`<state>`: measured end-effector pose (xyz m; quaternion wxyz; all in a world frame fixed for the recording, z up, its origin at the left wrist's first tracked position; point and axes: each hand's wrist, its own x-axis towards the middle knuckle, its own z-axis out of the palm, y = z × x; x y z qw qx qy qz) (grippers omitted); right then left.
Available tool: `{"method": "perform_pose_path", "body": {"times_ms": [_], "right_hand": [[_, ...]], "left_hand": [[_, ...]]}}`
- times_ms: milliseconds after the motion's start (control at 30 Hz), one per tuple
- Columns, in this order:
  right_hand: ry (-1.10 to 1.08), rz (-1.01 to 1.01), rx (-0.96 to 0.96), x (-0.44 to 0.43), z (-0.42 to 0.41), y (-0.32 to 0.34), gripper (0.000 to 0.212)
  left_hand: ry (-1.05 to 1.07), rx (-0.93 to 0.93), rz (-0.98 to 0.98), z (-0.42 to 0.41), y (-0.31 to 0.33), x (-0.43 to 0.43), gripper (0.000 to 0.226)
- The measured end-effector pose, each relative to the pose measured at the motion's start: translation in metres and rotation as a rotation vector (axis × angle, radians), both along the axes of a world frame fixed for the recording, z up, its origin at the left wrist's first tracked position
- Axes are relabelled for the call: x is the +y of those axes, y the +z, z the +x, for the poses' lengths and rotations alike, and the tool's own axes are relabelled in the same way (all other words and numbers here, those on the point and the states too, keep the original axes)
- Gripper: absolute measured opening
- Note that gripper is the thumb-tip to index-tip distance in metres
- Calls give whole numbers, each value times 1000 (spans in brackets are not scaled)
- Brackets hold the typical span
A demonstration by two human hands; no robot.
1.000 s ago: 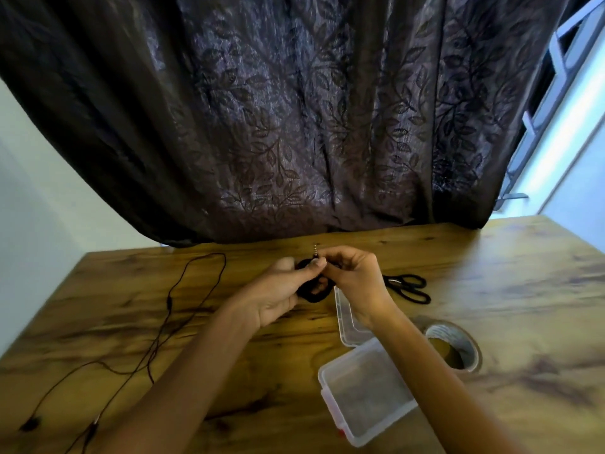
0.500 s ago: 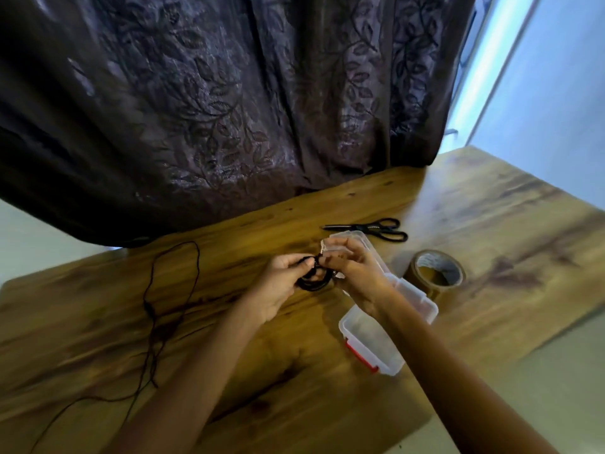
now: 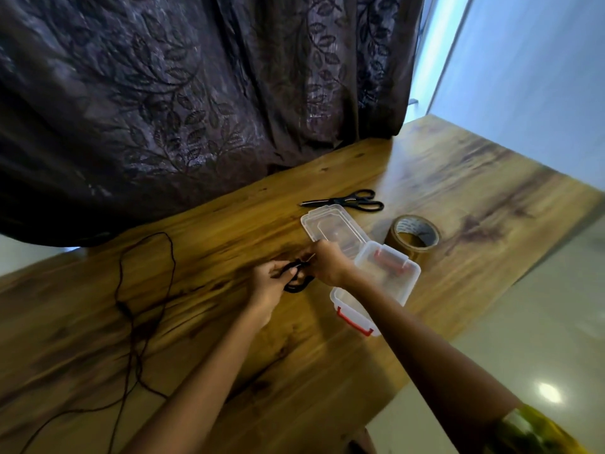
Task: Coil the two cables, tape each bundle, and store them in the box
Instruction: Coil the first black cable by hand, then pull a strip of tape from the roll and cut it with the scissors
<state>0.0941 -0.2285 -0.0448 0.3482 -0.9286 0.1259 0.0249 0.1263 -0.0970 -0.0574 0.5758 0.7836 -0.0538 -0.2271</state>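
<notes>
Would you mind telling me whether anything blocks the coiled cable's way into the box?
Nothing visible does: the box is open just right of the coiled cable, its lid folded back.

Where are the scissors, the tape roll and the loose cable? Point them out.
scissors (image 3: 347, 202): head view, at the pivot.
tape roll (image 3: 400, 245): head view, brown outer wall.
loose cable (image 3: 121, 273): head view, strand left of the hands.
</notes>
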Motion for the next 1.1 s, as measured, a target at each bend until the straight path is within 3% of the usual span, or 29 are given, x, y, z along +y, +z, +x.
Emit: {"method": "perform_pose_path", "body": {"times_ms": [233, 433, 767, 900, 1100], "right_hand": [[53, -223, 45, 0, 8, -17, 14], [31, -274, 72, 0, 9, -23, 15], [82, -102, 165, -9, 15, -16, 28], [121, 8, 129, -11, 14, -15, 36], [106, 80, 56, -13, 10, -12, 32]], "left_hand": [[-107, -226, 257, 1, -15, -6, 39], [-121, -361, 433, 5, -23, -8, 37], [-153, -286, 382, 13, -23, -5, 41], [-145, -293, 344, 15, -20, -2, 38], [-137, -296, 284, 15, -20, 2, 32]]}}
